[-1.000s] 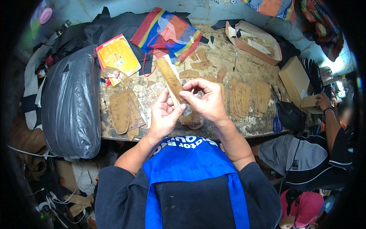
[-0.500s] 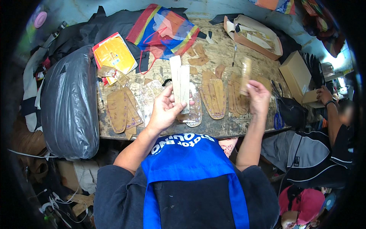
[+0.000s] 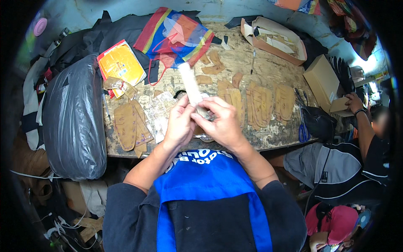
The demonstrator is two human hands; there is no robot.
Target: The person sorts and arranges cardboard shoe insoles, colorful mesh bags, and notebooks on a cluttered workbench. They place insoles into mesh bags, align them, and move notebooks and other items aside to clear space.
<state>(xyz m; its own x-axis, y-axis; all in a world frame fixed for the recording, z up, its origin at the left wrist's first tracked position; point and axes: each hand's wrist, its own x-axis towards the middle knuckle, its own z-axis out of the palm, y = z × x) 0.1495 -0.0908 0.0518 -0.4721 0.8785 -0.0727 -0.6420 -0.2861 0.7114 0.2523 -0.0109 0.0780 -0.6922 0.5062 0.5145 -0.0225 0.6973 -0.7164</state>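
Our left hand and right hand share a narrow grip on the near end of a pale strip, which points away from us over the worktop; brown pieces lie rightward, striped cloth beyond.

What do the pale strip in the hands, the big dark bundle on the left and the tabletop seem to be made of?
Pale strip: perhaps paper or card, matte; it is flat and whitish, but glare leaves this open.
Dark bundle: outside likely thin plastic film, glossy; it shows wrinkles and bright reflections.
Tabletop: probably wood, worn and dull; its surface is brownish, scuffed and stained.
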